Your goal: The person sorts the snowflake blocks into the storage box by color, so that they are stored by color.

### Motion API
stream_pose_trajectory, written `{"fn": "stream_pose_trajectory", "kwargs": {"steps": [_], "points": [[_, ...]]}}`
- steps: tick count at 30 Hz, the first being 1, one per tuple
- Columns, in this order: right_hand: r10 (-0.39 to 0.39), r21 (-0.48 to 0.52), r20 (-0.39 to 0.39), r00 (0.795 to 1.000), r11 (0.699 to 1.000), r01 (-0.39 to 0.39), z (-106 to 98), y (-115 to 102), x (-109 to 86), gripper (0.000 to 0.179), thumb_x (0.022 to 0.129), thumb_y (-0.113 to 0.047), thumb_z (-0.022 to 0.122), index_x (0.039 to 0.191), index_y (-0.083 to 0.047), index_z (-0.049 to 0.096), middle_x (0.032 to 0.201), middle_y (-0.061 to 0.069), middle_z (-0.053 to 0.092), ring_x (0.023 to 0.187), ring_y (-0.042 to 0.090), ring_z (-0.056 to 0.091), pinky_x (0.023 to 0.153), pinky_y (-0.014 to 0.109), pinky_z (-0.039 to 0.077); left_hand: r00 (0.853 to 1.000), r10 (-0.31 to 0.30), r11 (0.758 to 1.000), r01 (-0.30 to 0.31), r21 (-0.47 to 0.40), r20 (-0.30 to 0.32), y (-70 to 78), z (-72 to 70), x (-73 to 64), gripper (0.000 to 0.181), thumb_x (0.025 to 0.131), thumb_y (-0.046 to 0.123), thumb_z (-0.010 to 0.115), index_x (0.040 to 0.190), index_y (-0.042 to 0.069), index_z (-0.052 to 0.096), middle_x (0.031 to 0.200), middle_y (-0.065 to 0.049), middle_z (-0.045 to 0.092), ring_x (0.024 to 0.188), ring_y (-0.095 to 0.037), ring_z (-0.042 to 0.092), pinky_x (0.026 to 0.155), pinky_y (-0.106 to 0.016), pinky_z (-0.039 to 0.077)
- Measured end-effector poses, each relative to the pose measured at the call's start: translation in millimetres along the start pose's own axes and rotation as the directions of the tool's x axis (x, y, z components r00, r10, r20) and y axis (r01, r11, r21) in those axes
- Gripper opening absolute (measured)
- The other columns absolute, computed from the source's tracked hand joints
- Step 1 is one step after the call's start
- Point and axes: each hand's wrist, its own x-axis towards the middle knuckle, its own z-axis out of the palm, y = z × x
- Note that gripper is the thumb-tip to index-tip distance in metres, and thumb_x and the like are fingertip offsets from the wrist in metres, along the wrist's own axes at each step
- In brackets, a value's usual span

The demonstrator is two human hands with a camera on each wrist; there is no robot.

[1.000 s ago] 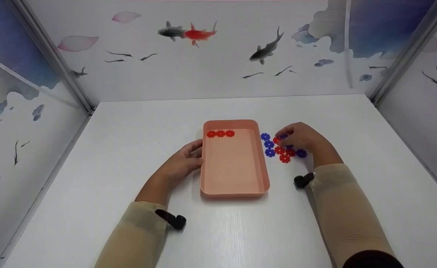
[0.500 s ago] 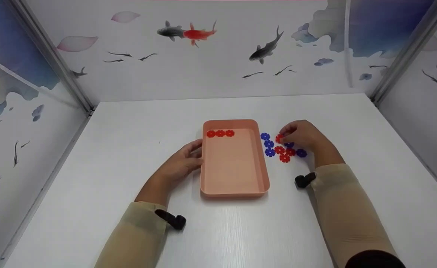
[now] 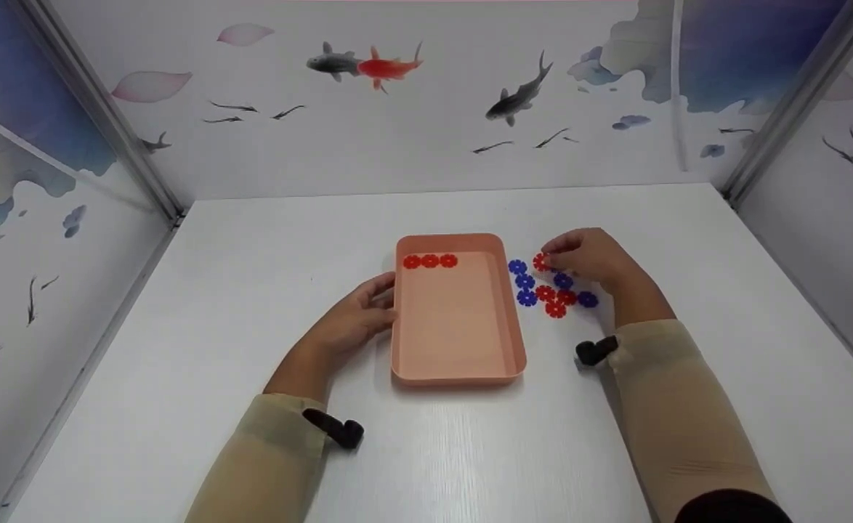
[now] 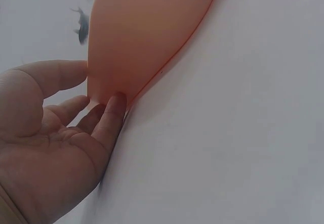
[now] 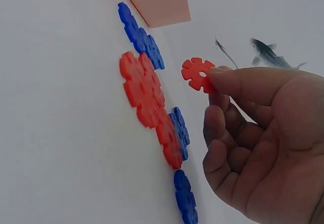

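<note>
My right hand (image 3: pixel 588 254) pinches a red snowflake disc (image 5: pixel 196 75) between thumb and fingers, held up clear of the others in the right wrist view. Below it on the white table lie more red snowflake discs (image 3: pixel 556 309) and several blue snowflake discs (image 3: pixel 525 281), some touching. To their left stands a shallow pink tray (image 3: pixel 458 380). A row of 3 red discs (image 3: pixel 430 261) lies along its far end. My left hand (image 3: pixel 350 319) rests against the tray's left side. In the left wrist view its thumb and fingertips touch the tray's outer wall, fingers loosely bent.
White panels painted with fish (image 3: pixel 517 100) enclose the white table (image 3: pixel 281 247) at the back and sides. A dark round object (image 3: pixel 732 506) shows at the bottom right edge. Each sleeve carries a small black device (image 3: pixel 596 351) at the wrist.
The right hand has lifted slightly away from the pile with a red disc in its pinch, uncovering a blue disc. The left hand and the tray have stayed put.
</note>
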Motion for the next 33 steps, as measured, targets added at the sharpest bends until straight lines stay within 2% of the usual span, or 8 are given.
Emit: {"fn": "stream_pose_trajectory", "kwargs": {"steps": [5, 10, 16, 22, 28, 33], "points": [[0.014, 0.143, 0.0, 1.0, 0.99, -0.014, 1.9, -19.2, -8.8, 0.03, 0.102, -0.031, 0.074, 0.131, -0.025, 0.073, 0.135, 0.007, 0.067, 0.122, 0.028, 0.066, 0.114, 0.041, 0.056, 1.0, -0.007, 1.0, 0.007, -0.004, -0.003, 0.9, 0.8, -0.7, 0.075, 0.1, 0.011, 0.074, 0.165, 0.027, 0.04, 0.167, 0.005, 0.048, 0.15, -0.014, 0.053, 0.121, -0.039, 0.05], [-0.032, 0.19, 0.023, 0.999, 0.982, 0.027, 8.8, -38.3, -16.4, 0.028, 0.103, -0.031, 0.072, 0.129, -0.022, 0.073, 0.132, 0.008, 0.069, 0.124, 0.032, 0.067, 0.113, 0.043, 0.057, 1.0, -0.008, 1.0, 0.008, -0.007, 0.0, 2.0, 1.2, -1.1, 0.075, 0.1, 0.011, 0.073, 0.165, 0.027, 0.04, 0.167, 0.005, 0.048, 0.151, -0.014, 0.053, 0.121, -0.039, 0.05], [-0.083, 0.227, 0.036, 0.996, 0.971, 0.073, 23.4, -55.5, -19.0, 0.022, 0.105, -0.025, 0.07, 0.126, -0.02, 0.075, 0.131, 0.007, 0.071, 0.128, 0.033, 0.068, 0.115, 0.045, 0.056, 1.0, -0.019, 1.0, 0.019, -0.023, -0.007, 1.1, 2.0, -0.4, 0.08, 0.096, 0.013, 0.079, 0.165, 0.029, 0.042, 0.167, 0.007, 0.048, 0.151, -0.012, 0.052, 0.123, -0.038, 0.049], [-0.109, 0.268, 0.043, 0.993, 0.959, 0.094, 38.5, -76.4, -17.2, 0.02, 0.104, -0.025, 0.071, 0.122, -0.021, 0.077, 0.13, 0.004, 0.073, 0.124, 0.031, 0.068, 0.112, 0.044, 0.057, 1.0, -0.019, 1.0, 0.019, -0.013, -0.022, 0.9, 2.2, -1.5, 0.081, 0.095, 0.014, 0.081, 0.164, 0.029, 0.043, 0.167, 0.007, 0.047, 0.152, -0.013, 0.051, 0.122, -0.038, 0.05], [-0.156, 0.389, 0.074, 0.985, 0.914, 0.116, 48.0, -98.6, -8.1, 0.026, 0.105, -0.019, 0.069, 0.129, -0.008, 0.074, 0.131, 0.011, 0.071, 0.118, 0.029, 0.071, 0.107, 0.038, 0.061, 0.999, -0.021, 1.0, 0.021, -0.017, -0.027, 0.8, 1.8, -1.0, 0.081, 0.094, 0.015, 0.082, 0.163, 0.032, 0.044, 0.167, 0.008, 0.047, 0.152, -0.013, 0.051, 0.122, -0.038, 0.05], [-0.129, 0.429, 0.066, 0.989, 0.899, 0.089, 56.6, -107.4, 2.7, 0.027, 0.107, -0.018, 0.067, 0.132, -0.009, 0.072, 0.132, 0.012, 0.069, 0.116, 0.027, 0.071, 0.105, 0.035, 0.062, 1.0, -0.007, 0.999, 0.007, -0.038, -0.01, 0.5, 2.7, -0.5, 0.082, 0.095, 0.012, 0.081, 0.165, 0.028, 0.042, 0.168, 0.005, 0.047, 0.151, -0.014, 0.052, 0.122, -0.039, 0.049]]}}
